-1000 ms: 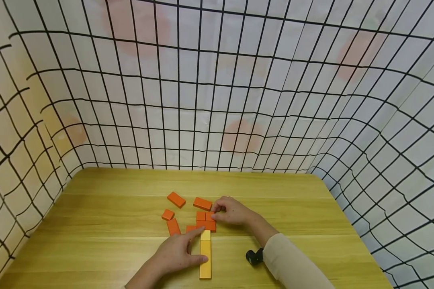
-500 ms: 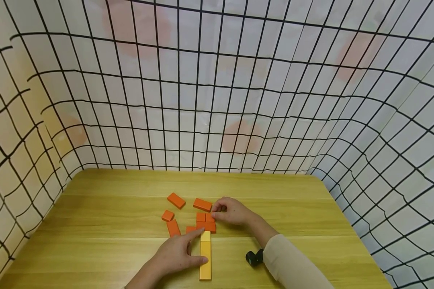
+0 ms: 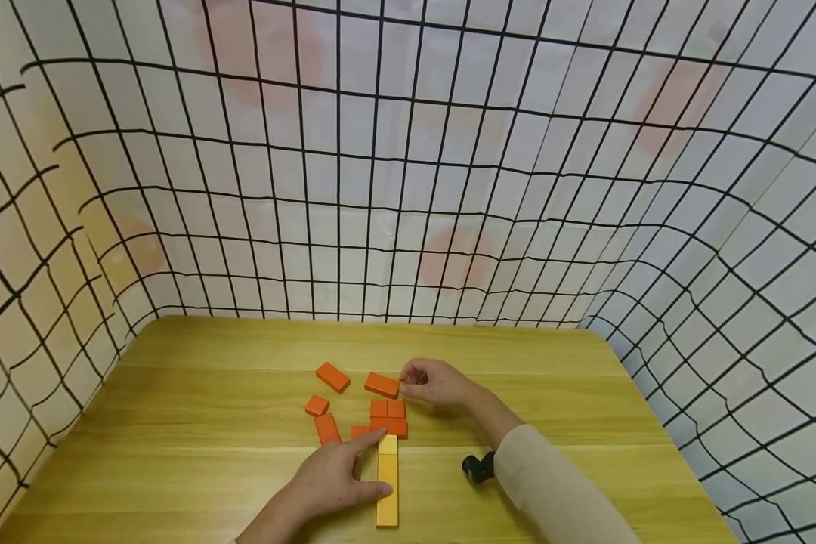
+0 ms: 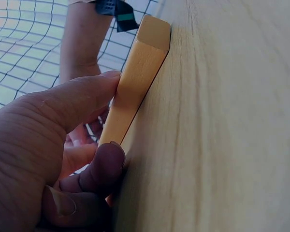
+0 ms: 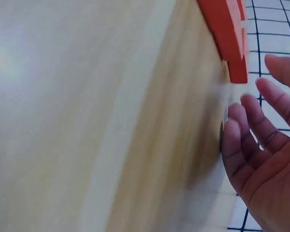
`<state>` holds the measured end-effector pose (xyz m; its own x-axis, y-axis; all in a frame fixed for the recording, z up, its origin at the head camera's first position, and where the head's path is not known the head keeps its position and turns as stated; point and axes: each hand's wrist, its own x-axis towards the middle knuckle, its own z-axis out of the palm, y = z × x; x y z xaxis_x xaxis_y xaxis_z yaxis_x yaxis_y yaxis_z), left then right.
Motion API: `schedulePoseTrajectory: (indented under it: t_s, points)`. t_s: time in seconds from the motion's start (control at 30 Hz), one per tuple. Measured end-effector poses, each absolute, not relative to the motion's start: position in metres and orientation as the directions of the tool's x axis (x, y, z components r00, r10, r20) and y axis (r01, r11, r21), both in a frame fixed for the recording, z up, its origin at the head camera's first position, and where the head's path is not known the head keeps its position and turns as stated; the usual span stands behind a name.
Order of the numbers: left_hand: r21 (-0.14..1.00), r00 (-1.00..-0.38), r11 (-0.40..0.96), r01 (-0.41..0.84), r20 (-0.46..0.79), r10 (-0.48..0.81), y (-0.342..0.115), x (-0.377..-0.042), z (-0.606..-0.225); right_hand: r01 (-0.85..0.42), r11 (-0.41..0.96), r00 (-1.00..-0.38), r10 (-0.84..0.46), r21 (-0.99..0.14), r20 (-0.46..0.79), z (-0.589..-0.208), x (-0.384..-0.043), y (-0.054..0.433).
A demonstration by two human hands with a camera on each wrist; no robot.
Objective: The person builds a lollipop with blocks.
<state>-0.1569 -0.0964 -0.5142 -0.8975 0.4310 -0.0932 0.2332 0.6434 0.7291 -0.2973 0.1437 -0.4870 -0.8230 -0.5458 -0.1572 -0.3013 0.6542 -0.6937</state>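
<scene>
A long yellow block point(image 3: 387, 510) lies lengthwise on the table, with a short paler yellow block point(image 3: 387, 444) at its far end. My left hand point(image 3: 329, 476) touches this row: thumb on the long block, index fingertip where yellow meets orange. In the left wrist view the long block point(image 4: 140, 72) has the thumb against it and other fingers bent beside it. Beyond stand orange blocks side by side, two small ones point(image 3: 387, 409) behind a longer one point(image 3: 396, 428). At the right end of a loose orange block point(image 3: 381, 385) is my right hand point(image 3: 438, 384), its fingers loosely bent, gripping nothing visible.
Loose orange blocks lie left of the row: one farther back point(image 3: 332, 377), a small one point(image 3: 316, 406), and one point(image 3: 327, 429) near the left hand. A black object point(image 3: 477, 468) sits beside the right sleeve. Black netting point(image 3: 408, 219) surrounds the wooden table point(image 3: 551, 355).
My right hand has moved away from the small orange blocks, slightly farther back to the end of the loose orange block. The left hand stays on the yellow row.
</scene>
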Motion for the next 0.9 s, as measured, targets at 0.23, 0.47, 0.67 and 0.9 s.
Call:
schedulePoseTrajectory:
  t_s: [0.23, 0.47, 0.67, 0.9]
  points:
    - [0.733, -0.893, 0.638, 0.235, -0.096, 0.439, -0.096, -0.158, -0.515, -0.446, 0.652, -0.771, -0.627, -0.614, -0.106, -0.48, -0.306, 0.127]
    - [0.733, -0.895, 0.637, 0.239, -0.088, 0.437, -0.097, -0.157, -0.514, -0.55, 0.635, -0.695, -0.708, -0.543, -0.124, -0.475, -0.315, 0.111]
    - [0.732, -0.894, 0.636, 0.244, -0.084, 0.44, -0.098, -0.157, -0.514, -0.57, 0.661, -0.679, -0.713, -0.488, -0.174, -0.478, -0.319, 0.106]
    - [0.733, -0.892, 0.634, 0.249, -0.081, 0.444, -0.098, -0.158, -0.514, -0.562, 0.696, -0.697, -0.69, -0.448, -0.197, -0.482, -0.318, 0.105]
